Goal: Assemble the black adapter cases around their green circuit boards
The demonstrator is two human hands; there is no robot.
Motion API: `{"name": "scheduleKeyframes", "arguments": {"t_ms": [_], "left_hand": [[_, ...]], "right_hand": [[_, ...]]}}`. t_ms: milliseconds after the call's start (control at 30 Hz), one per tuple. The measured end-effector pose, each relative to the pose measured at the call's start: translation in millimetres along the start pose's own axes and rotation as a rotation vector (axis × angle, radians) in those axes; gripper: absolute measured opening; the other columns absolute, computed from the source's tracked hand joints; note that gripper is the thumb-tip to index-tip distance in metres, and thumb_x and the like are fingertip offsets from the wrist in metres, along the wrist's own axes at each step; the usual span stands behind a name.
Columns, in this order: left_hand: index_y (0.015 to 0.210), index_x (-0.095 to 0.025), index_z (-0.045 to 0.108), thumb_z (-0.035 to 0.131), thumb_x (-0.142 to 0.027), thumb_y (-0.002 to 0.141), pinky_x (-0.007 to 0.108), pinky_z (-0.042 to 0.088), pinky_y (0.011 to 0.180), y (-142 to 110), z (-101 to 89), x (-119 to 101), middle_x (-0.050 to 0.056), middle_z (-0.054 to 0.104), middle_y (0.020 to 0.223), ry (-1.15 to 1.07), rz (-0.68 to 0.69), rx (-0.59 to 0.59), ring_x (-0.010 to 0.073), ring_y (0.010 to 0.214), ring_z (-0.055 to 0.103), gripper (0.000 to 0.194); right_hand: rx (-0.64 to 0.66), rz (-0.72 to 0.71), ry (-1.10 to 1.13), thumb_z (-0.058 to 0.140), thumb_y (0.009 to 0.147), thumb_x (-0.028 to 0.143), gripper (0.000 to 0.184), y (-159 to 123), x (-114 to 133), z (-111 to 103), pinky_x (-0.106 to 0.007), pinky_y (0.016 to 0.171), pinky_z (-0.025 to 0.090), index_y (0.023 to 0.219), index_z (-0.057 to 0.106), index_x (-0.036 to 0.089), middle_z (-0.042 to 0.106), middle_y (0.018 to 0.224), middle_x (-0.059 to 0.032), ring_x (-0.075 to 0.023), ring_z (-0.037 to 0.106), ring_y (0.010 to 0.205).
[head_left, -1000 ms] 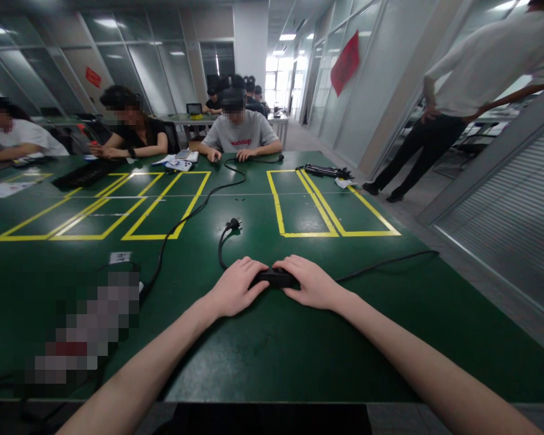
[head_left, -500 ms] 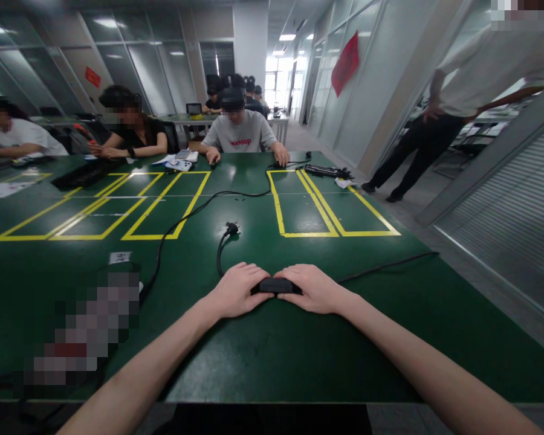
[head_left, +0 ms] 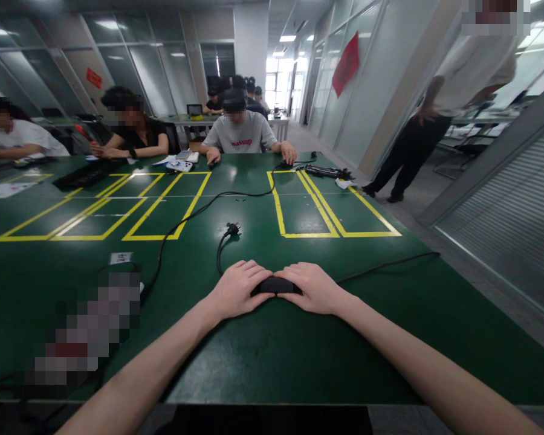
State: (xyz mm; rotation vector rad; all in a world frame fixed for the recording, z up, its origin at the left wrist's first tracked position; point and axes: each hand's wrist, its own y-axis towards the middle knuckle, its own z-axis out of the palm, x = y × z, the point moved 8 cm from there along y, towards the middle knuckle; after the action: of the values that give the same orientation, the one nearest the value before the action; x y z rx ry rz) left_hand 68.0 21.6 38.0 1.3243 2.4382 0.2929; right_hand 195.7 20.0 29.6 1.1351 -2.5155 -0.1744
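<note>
A small black box, a power adapter [head_left: 275, 285], lies on the green table [head_left: 272, 350] right in front of me. My left hand [head_left: 237, 288] covers its left end and my right hand [head_left: 312, 287] covers its right end, fingers curled over it. One black cord runs from the left end up to a plug [head_left: 233, 229]. Another cord [head_left: 390, 263] trails off to the right from under my right hand.
Yellow tape rectangles [head_left: 299, 205] mark the table's far half. A long black cable [head_left: 185, 219] crosses toward a seated person in grey [head_left: 242, 136], whose hand rests by a black device [head_left: 326, 171]. Two more people sit at far left. A person [head_left: 439, 115] stands in the aisle at right.
My hands drew the adapter slightly toward me on the table. The person opposite moved one hand right along the far edge. The standing person shifted in the aisle.
</note>
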Motion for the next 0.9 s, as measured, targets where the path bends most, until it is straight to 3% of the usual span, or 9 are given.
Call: {"name": "scheduleKeyframes", "arguments": {"t_ms": [200,367,533,700,900], "left_hand": [[0.116,-0.019,0.069,0.057,-0.043,0.102,0.042,0.049,0.094,0.8,-2.6,0.6,0.009,0.077,0.102,0.050,-0.017,-0.039,0.0246,0.095,0.067,0.030],[0.125,-0.019,0.067,0.058,-0.043,0.101,0.042,0.051,0.095,0.7,-4.7,-0.2,0.011,0.076,0.111,0.011,-0.006,-0.064,0.0254,0.101,0.068,0.036],[0.119,-0.020,0.071,0.058,-0.042,0.101,0.044,0.050,0.098,-1.0,-4.2,1.7,0.009,0.077,0.100,0.038,-0.033,-0.072,0.0244,0.094,0.068,0.031],[0.129,-0.017,0.066,0.060,-0.041,0.100,0.042,0.052,0.093,-0.9,-7.9,0.6,0.012,0.075,0.110,0.019,-0.011,-0.114,0.0261,0.102,0.068,0.038],[0.116,-0.019,0.071,0.060,-0.035,0.099,0.041,0.053,0.091,1.1,-3.7,4.8,0.009,0.075,0.096,0.045,-0.063,-0.066,0.0241,0.091,0.069,0.025]], "right_hand": [[-0.035,-0.021,-0.021,0.063,0.098,0.041,0.032,0.2,-0.1,-1.7,-0.036,0.078,0.049,0.119,0.067,0.017,0.075,0.099,-0.0102,-0.0253,0.071,0.090],[-0.061,-0.019,-0.025,0.059,0.101,0.036,0.027,-1.3,-0.4,-2.8,-0.035,0.076,0.048,0.121,0.067,0.019,0.075,0.095,-0.0089,-0.0234,0.071,0.087],[-0.072,-0.012,-0.019,0.063,0.098,0.040,0.030,-2.0,-2.9,-2.7,-0.034,0.076,0.048,0.120,0.067,0.020,0.075,0.096,-0.0083,-0.0233,0.071,0.086],[-0.103,-0.012,-0.040,0.057,0.101,0.036,0.027,-3.7,-4.1,-3.3,-0.034,0.075,0.048,0.120,0.067,0.019,0.075,0.094,-0.0094,-0.0231,0.071,0.083],[-0.111,0.008,-0.028,0.062,0.099,0.042,0.030,-3.4,-7.9,-2.3,-0.034,0.075,0.050,0.119,0.068,0.021,0.075,0.096,-0.0091,-0.0234,0.071,0.084]]}}
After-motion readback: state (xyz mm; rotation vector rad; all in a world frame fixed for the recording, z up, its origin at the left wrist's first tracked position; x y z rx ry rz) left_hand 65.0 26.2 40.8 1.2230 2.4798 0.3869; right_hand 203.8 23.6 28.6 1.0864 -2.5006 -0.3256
